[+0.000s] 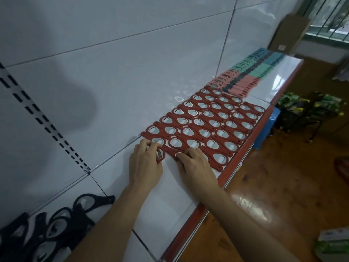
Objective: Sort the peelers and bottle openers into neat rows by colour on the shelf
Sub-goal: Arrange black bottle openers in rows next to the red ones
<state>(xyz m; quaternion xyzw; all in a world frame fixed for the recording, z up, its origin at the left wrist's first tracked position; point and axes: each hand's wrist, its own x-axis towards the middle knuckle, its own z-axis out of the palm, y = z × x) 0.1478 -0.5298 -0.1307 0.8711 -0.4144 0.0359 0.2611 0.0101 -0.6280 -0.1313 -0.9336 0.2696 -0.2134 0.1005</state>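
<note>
Several red bottle openers (207, 120) lie in tight rows across the white shelf (166, 201). At the near end of these rows my left hand (145, 165) grips one red opener (160, 155), fingers curled over its ring. Beside it, my right hand (194, 165) rests with bent fingers on another red opener (179, 154) in the nearest row. Farther along the shelf lie rows of pink peelers (243, 86), green peelers (258, 71) and blue peelers (273, 58). A loose heap of black bottle openers (56, 225) sits at the near left.
The shelf has a red front edge (239, 159) and a white back panel with slotted uprights (45, 125). Below to the right is a wooden floor with a blue stool (264, 131), a wire rack of green goods (306, 108) and a cardboard box (289, 33) at the far end.
</note>
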